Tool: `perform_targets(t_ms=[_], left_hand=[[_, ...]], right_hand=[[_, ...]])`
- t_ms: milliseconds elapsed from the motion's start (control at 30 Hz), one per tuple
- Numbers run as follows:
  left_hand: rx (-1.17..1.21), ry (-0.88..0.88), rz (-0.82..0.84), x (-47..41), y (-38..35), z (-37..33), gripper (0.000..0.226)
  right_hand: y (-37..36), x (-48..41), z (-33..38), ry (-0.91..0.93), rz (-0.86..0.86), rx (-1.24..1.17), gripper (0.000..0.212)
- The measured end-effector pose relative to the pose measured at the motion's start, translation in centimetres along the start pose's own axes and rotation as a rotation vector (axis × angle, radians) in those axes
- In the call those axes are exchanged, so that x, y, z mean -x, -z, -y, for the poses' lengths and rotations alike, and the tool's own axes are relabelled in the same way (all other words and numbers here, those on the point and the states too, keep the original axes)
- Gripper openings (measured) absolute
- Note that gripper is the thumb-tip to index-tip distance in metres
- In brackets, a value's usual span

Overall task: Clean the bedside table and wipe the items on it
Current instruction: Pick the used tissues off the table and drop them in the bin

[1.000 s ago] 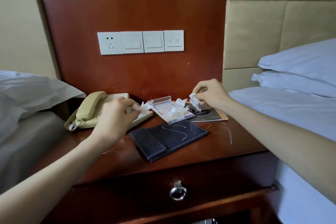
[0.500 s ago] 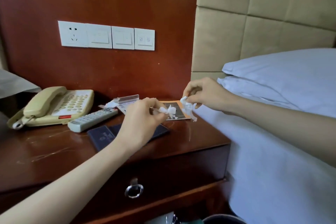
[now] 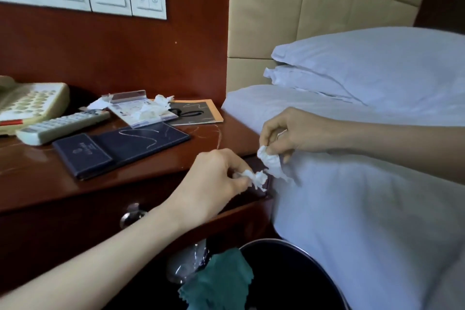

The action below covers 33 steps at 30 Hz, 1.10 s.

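Desk beside the bed carried a phone, a remote, a blue folder and loose tissue scraps. Off its front corner the left hand pinched a small tissue wad, and the right hand pinched a larger tissue wad. Below them stood a dark bin with a teal cloth draped over its rim; its inside was too dark to read.

The telephone at left is cream, the folder navy with pale squiggles, the bedside table red-brown. Near, the cloth is teal, the bin black, the tissue scraps white.
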<state>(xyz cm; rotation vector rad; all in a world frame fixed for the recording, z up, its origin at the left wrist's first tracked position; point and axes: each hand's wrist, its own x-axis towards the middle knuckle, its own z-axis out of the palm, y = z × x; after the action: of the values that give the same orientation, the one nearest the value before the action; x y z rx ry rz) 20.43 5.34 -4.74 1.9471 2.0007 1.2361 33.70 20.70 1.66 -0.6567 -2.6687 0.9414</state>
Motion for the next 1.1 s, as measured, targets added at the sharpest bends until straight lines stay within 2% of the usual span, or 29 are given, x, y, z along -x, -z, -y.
perform_targets(t_ms=[167, 367, 567, 667, 833, 1100], left_hand=[[-0.044, 0.015, 0.179, 1.4, -3.0, 1.0, 0.009], [0.024, 0.144, 0.314, 3.4, -6.8, 2.6, 0.002], [0.056, 0.268, 0.434, 5.1, -9.1, 3.6, 0.020], [0.088, 0.286, 0.438, 5.4, -9.2, 3.6, 0.021], [0.167, 0.308, 0.408, 4.7, -7.5, 3.0, 0.011], [0.151, 0.205, 0.226, 1.1, -0.3, 1.2, 0.011]], right_hand=[[-2.5, 1.0, -2.4, -0.116, 0.149, 0.063, 0.009], [-6.0, 1.1, -4.4, -0.213, 0.323, 0.194, 0.009], [-8.1, 1.3, -6.0, -0.289, 0.407, 0.206, 0.011], [-8.6, 1.5, -6.5, -0.322, 0.451, 0.207, 0.015], [-7.9, 1.7, -6.4, -0.324, 0.443, 0.197, 0.018], [-3.2, 0.1, -2.8, -0.214, 0.389, 0.091, 0.014]])
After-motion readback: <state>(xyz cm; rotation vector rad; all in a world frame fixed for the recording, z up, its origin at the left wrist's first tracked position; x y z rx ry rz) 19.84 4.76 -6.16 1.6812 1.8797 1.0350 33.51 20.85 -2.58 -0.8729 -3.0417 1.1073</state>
